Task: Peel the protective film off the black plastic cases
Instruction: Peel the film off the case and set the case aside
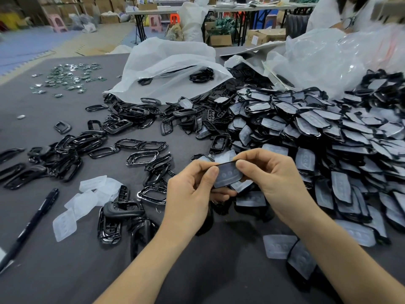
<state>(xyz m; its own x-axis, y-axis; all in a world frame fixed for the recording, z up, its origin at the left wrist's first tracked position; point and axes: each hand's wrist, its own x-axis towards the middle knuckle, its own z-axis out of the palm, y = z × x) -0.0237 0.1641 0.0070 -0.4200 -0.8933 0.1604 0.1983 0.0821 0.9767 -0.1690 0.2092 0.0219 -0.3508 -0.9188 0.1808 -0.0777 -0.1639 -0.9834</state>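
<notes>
The black plastic case [228,175] is a small, flat, rounded shell. Its upper face is covered by a cloudy, whitish film through which three round button shapes show faintly. It is held in the air above the middle of the table [219,277], nearer the near edge than the far one.

The left hand [190,189] pinches the case's left end, thumb on the filmed face and curled fingers beneath. The right hand [269,172] pinches the right end between thumb and forefinger, the other fingers folded behind.

A big pile of filmed cases [328,132] fills the table's right side to its right edge. Loose peeled films [92,194] lie toward the near left beside bare black frames [76,150], and a black pen [32,224] lies by the left edge.
</notes>
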